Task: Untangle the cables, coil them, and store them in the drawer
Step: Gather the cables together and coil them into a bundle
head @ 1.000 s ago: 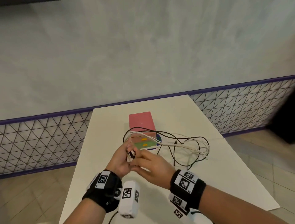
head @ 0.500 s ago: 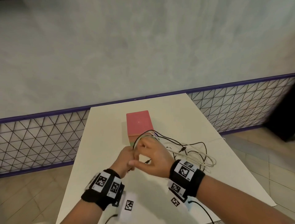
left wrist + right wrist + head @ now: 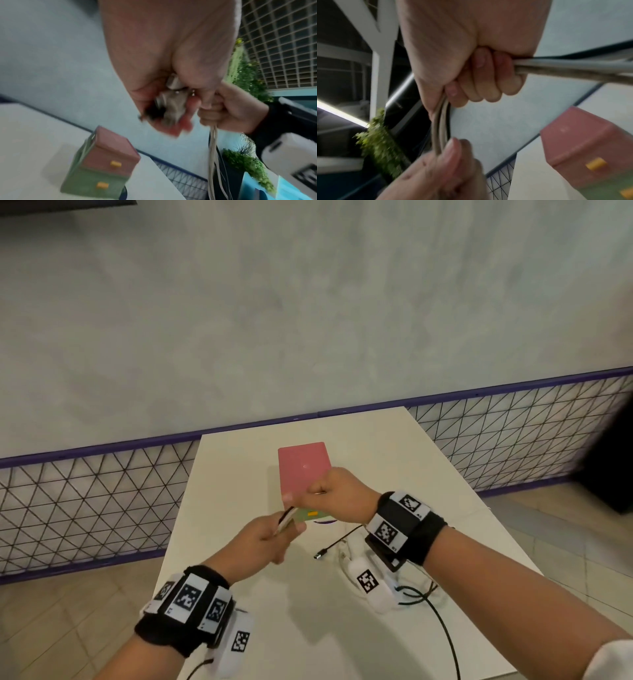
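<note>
My left hand (image 3: 274, 539) pinches the ends of the white cable (image 3: 287, 518) in front of the small drawer box (image 3: 303, 470), which has a pink top and a green drawer front with yellow handles. My right hand (image 3: 330, 495) is a fist round the same cable strands, raised over the box's front. In the right wrist view the white cable (image 3: 573, 67) runs through the fist (image 3: 481, 82) and down to the left hand (image 3: 443, 167). A black cable's plug (image 3: 320, 555) lies on the table under my right wrist. In the left wrist view, plugs (image 3: 171, 106) sit in my left hand's fingers.
The white table (image 3: 411, 457) stands against a grey wall with a purple-edged mesh panel (image 3: 85, 501). More white and black cable (image 3: 424, 597) lies on the table beneath my right forearm. Wooden floor lies on both sides.
My right hand has risen and moved away from the left, drawing the white cable taut between them. The loose loops on the table have been pulled in under my right wrist.
</note>
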Available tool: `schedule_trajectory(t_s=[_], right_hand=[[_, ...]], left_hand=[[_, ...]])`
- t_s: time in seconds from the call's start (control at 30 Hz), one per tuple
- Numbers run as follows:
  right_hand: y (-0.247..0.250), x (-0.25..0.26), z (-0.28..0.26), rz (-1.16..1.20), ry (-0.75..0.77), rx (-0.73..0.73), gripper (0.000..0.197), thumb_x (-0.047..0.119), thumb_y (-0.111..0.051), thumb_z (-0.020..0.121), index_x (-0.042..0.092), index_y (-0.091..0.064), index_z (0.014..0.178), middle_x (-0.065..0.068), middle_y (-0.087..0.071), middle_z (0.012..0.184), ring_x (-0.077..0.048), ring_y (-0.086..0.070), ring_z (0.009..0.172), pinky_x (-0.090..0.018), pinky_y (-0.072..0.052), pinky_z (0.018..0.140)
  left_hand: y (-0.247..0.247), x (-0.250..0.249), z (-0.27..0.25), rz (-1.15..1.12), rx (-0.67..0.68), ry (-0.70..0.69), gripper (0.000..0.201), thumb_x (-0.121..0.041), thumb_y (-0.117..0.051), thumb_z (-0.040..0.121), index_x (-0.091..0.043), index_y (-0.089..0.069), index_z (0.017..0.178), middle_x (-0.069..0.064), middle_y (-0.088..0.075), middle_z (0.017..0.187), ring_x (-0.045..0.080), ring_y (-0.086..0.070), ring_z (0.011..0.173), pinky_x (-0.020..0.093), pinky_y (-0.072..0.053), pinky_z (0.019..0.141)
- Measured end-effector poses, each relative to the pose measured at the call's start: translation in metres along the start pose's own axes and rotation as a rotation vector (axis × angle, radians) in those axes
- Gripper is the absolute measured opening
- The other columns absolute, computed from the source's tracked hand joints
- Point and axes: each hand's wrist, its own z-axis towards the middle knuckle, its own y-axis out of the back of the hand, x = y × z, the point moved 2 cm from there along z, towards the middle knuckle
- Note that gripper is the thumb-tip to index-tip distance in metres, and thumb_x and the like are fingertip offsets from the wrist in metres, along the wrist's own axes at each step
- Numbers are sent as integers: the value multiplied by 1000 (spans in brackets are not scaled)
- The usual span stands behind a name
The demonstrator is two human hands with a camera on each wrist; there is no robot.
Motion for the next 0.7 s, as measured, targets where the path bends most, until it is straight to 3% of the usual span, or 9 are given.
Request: schedule_trajectory(t_s=[0.07, 0.1, 0.17, 0.23, 0.3, 0.37, 0.5, 0.6, 0.7], right_hand=[[-1, 9, 6, -260, 58, 76, 65, 56, -55, 85, 6, -38, 48, -11, -30, 51, -23, -31, 49, -31, -25, 53], [-4, 10, 7, -350, 61, 112, 65, 58, -50, 86, 3, -46, 51, -10, -34, 50, -22, -33, 48, -29, -25, 52], [-11, 11, 8, -460, 81, 151, 62, 55, -45, 89, 0, -63, 68, -10, -46, 53, -21, -42, 49, -24, -24, 50], [-16, 14, 8, -463, 112, 176, 48, 38, -47, 94, 1, -66, 72, -6, -55, 61, -19, -48, 56, -24, -30, 52], [-15, 13, 9, -382, 98, 218, 33, 24, -49, 92, 3, -69, 76, -4, -67, 72, -18, -57, 65, -25, -42, 62], [-9, 14, 8, -296, 52, 209, 34, 29, -49, 88, 4, -72, 81, -9, -72, 80, -19, -63, 71, -30, -49, 71], [13, 12, 1, -136, 7, 185, 27, 30, -56, 93, 7, -70, 90, 12, -56, 53, 3, -51, 46, -9, -38, 48], [38, -11, -6, 41, -138, 57, 49, 41, -59, 91, 9, -47, 56, 10, -39, 37, -5, -35, 34, -17, -30, 46], [31, -20, -13, 195, -211, -67, 54, 53, -54, 89, 4, -50, 66, 10, -37, 43, -4, -32, 38, -15, -29, 44]], left_hand=[[-4, 3, -4, -46, 11, -19, 51, -77, -48, 73, -28, -60, 84, -4, -69, 80, 0, -58, 65, 19, -48, 72], [-3, 0, -4, -89, -35, -43, 62, -88, -37, 66, -39, -62, 94, -13, -71, 93, -7, -60, 71, 9, -44, 72], [4, -9, 3, -216, -182, -81, 79, -95, -19, 61, -47, -58, 111, -30, -64, 109, -20, -55, 94, -1, -37, 80], [4, -17, 15, -259, -220, -17, 88, -90, -13, 67, -34, -57, 120, -17, -65, 116, -8, -57, 106, 12, -42, 92], [-3, -22, 24, -199, -235, 58, 78, -84, -19, 77, -25, -62, 105, 1, -71, 89, 6, -66, 72, 30, -53, 73], [-5, -31, 26, -228, -228, 106, 71, -76, -30, 81, -13, -62, 86, 2, -57, 59, 6, -45, 43, 26, -37, 48], [16, -31, 30, -139, -186, 167, 53, -69, -47, 83, -23, -62, 61, -9, -36, 46, 8, -28, 43, 21, -23, 45], [30, -24, 31, -307, -123, 197, 43, -50, -59, 86, -20, -51, 56, -6, -27, 50, 9, -19, 45, 19, -17, 41], [24, -23, 33, -505, -163, 163, 40, -13, -57, 92, -23, -57, 54, -7, -25, 51, 6, -17, 41, 18, -14, 39]])
